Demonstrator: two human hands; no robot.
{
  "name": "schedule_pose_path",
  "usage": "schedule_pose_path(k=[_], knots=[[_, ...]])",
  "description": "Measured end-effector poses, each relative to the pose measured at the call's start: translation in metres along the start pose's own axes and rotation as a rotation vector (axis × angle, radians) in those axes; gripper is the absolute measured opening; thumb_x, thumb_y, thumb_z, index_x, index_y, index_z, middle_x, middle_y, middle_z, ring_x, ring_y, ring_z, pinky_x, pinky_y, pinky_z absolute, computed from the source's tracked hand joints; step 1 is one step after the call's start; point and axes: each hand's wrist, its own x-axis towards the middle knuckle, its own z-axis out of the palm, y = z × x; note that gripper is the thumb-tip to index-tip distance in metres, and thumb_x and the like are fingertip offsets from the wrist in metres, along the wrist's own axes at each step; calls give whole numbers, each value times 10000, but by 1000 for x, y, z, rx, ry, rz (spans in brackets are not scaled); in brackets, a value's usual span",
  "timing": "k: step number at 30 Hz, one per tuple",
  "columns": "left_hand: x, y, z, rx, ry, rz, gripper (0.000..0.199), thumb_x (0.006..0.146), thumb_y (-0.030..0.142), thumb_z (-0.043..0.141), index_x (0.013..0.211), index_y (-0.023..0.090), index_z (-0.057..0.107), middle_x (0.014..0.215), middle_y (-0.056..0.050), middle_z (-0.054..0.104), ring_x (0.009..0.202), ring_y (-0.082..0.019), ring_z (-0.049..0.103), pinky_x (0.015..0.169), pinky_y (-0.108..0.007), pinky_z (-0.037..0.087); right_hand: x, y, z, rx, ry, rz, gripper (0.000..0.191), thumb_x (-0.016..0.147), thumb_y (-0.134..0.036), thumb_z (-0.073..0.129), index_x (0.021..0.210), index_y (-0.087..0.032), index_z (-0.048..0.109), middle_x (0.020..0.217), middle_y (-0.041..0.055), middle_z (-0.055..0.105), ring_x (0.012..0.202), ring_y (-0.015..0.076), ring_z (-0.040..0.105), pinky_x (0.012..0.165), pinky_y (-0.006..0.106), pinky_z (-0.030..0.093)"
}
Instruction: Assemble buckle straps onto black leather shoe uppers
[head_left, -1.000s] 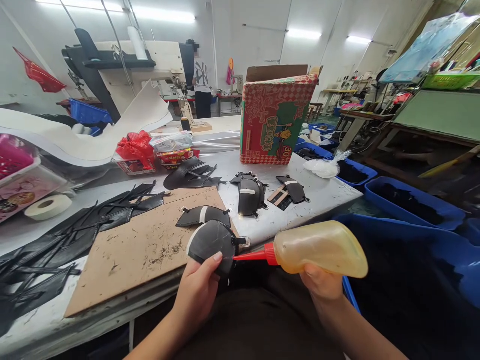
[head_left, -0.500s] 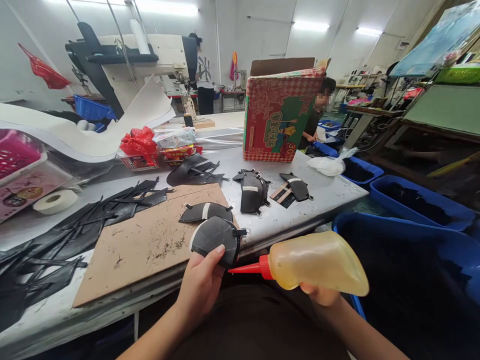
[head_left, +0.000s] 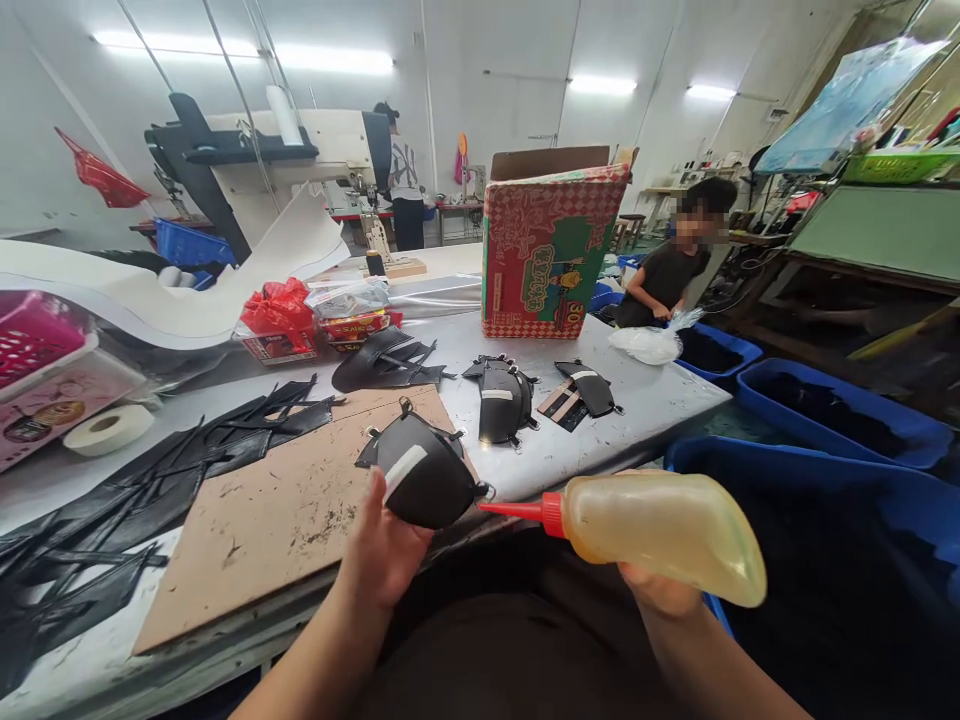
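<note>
A black leather piece (head_left: 431,480) with a pale strip and metal rings rests on my left hand (head_left: 386,550), its thumb at the near left edge and the other fingers beneath. My right hand (head_left: 664,590) holds a translucent bottle of yellowish liquid (head_left: 660,525) from below. The bottle's red nozzle points left, its tip close to the ring at the piece's right corner. Another black piece lies mostly hidden behind the held one, on the brown board (head_left: 277,520). Further back are a stack of black pieces (head_left: 504,400) and a single one (head_left: 592,388).
Black straps and cut pieces (head_left: 172,460) cover the table's left side. A red and green carton (head_left: 547,255) stands at the back, with a plastic bag (head_left: 649,343) to its right. Blue tubs (head_left: 810,450) stand at the right. A person (head_left: 671,265) is beyond the table.
The piece in my left hand has been turned, showing its strip, and the thumb has shifted to its edge. The bottle has moved slightly right. The person beyond the carton is now more visible.
</note>
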Motion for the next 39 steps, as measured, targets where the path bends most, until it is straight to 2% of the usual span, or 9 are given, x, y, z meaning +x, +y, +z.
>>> schedule_pose_path(k=[3, 5, 7, 9, 14, 19, 23, 33, 39], knots=[[13, 16, -3, 149, 34, -20, 281, 643, 277, 744, 881, 140, 682, 803, -75, 730, 729, -231, 676, 648, -314, 550, 6, -7, 11, 219, 110, -80, 413, 765, -566, 606, 1155, -444, 546, 927, -18, 697, 791, 217, 668, 693, 360, 586], [17, 24, -4, 289, -43, -20, 337, 588, 149, 753, 915, 144, 674, 786, -69, 726, 641, -203, 665, 583, -266, 533, 15, -15, 16, 360, 156, -89, 347, 766, -509, 638, 1099, -419, 600, 910, -20, 707, 768, 206, 670, 661, 347, 594], [17, 30, -6, 406, -118, -52, 428, 554, 97, 748, 971, 157, 671, 852, -78, 725, 647, -203, 664, 552, -237, 516, 25, -23, 20, 428, 170, -53, 334, 740, -508, 668, 1047, -380, 637, 897, -2, 712, 764, 209, 671, 647, 348, 596], [14, 35, -7, 509, -130, -88, 464, 523, 59, 733, 972, 165, 685, 912, -82, 720, 704, -218, 669, 557, -225, 510, 33, -30, 22, 454, 176, -14, 356, 706, -504, 704, 1018, -342, 651, 886, 12, 714, 767, 209, 673, 640, 336, 595], [7, 45, -3, 679, -262, -139, 487, 461, 17, 657, 908, 195, 732, 933, -71, 718, 818, -281, 664, 631, -281, 527, 40, -31, 24, 449, 198, -9, 362, 661, -430, 768, 982, -309, 653, 882, 4, 709, 775, 203, 674, 698, 341, 584], [3, 49, 4, 707, -377, -154, 522, 461, 42, 616, 936, 220, 741, 1018, -67, 704, 851, -299, 658, 637, -305, 534, 41, -23, 22, 378, 188, 7, 462, 644, -417, 778, 1058, -281, 623, 904, 38, 701, 821, 233, 657, 657, 355, 581], [3, 47, 4, 699, -441, -169, 561, 483, 38, 616, 1002, 220, 725, 1101, -82, 676, 1016, -337, 610, 774, -363, 526, 43, -17, 17, 329, 96, -45, 352, 649, -390, 775, 957, -257, 667, 836, 37, 711, 753, 232, 661, 632, 362, 587], [2, 46, 3, 707, -446, -159, 566, 491, 5, 629, 1007, 216, 725, 1164, -95, 645, 1164, -357, 519, 929, -399, 454, 38, -6, 11, 345, 90, 33, 395, 664, -420, 754, 1004, -246, 652, 826, 36, 716, 760, 243, 672, 681, 388, 579], [5, 44, -6, 693, -444, -170, 567, 518, 53, 635, 1052, 233, 704, 1151, -73, 655, 1080, -321, 583, 820, -328, 509, 39, -16, 15, 370, 113, 20, 319, 668, -392, 760, 946, -260, 674, 823, 26, 722, 733, 227, 677, 658, 366, 587]])
